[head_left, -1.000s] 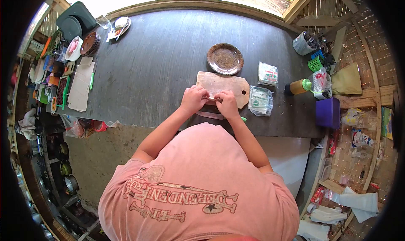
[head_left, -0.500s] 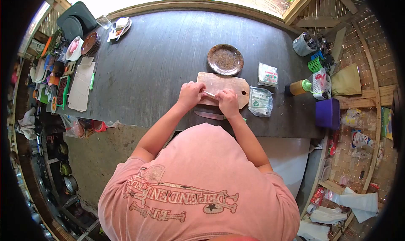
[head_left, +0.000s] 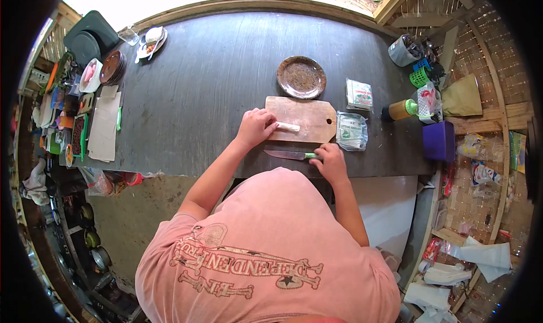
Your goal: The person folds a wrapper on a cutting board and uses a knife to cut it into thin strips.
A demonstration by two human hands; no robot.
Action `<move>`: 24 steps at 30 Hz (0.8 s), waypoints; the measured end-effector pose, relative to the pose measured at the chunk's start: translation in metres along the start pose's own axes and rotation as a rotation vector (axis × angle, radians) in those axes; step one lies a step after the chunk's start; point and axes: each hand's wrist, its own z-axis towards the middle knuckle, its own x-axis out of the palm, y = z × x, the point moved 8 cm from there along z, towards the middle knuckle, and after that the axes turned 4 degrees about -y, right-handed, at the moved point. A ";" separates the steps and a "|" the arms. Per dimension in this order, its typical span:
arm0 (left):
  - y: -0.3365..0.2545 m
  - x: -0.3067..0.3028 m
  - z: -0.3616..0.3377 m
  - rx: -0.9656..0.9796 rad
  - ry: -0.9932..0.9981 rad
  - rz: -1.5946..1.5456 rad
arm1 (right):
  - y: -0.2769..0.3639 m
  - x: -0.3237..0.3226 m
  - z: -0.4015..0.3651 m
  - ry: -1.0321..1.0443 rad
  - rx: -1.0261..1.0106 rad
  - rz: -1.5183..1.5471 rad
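A wooden cutting board (head_left: 311,109) lies on the dark table, with a small off-white roll (head_left: 289,127) across it. My left hand (head_left: 257,126) is closed on the roll's left end, fingers bent over the board's left edge. Along the near side of the board lies a knife (head_left: 284,154), its blade pointing left and its green handle to the right. My right hand (head_left: 331,159) has its thumb and fingers around that handle; part of the handle is hidden beneath them.
Behind the board stands a brown speckled plate (head_left: 301,77). Right of it are two plastic packs, one wrapped (head_left: 351,132) and one stacked (head_left: 359,94), then a green-capped bottle (head_left: 400,110) and a purple container (head_left: 439,141). Cardboard sheets (head_left: 106,125) and stacked plates (head_left: 113,67) sit at left.
My right hand has let go of the roll and moved down and right to the knife's handle. My left hand stays on the roll, which now lies on the board.
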 end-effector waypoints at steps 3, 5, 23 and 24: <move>0.004 -0.003 -0.004 0.027 0.004 -0.044 | 0.007 -0.015 -0.027 -0.091 0.022 -0.057; 0.004 -0.002 -0.006 0.053 0.014 -0.047 | 0.005 -0.005 -0.036 -0.026 0.061 -0.084; 0.006 0.013 -0.009 0.305 -0.062 -0.102 | 0.066 -0.039 -0.107 0.321 0.781 0.269; 0.005 0.015 -0.009 0.312 -0.054 -0.107 | 0.070 -0.033 -0.109 0.312 0.949 0.391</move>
